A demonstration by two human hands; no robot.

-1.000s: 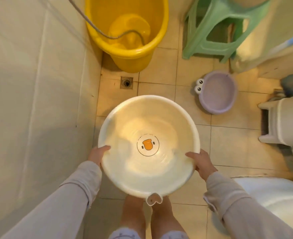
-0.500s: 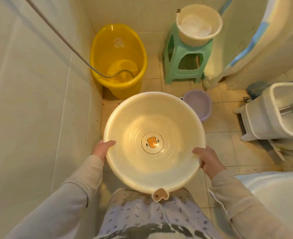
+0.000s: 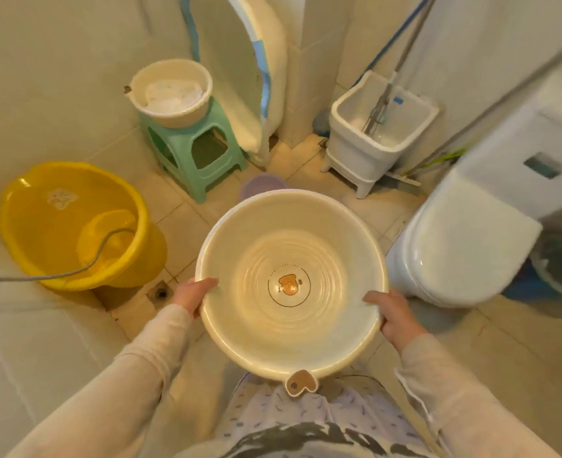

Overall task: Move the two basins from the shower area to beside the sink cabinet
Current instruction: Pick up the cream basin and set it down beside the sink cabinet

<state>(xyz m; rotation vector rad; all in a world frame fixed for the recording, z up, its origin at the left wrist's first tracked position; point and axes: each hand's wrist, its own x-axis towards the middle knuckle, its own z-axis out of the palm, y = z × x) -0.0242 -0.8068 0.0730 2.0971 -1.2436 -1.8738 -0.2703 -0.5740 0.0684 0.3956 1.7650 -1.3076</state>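
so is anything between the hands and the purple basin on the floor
Yes: the cream basin, held by the left hand and right hand, sits over the purple basin, hiding most of it.

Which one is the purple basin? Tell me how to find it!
Find the green stool that stands by the wall with a cream bowl on top. On the floor just right of it, a small purple basin peeks out behind the big cream basin being carried. It is the only purple thing; the other tubs are cream or yellow.
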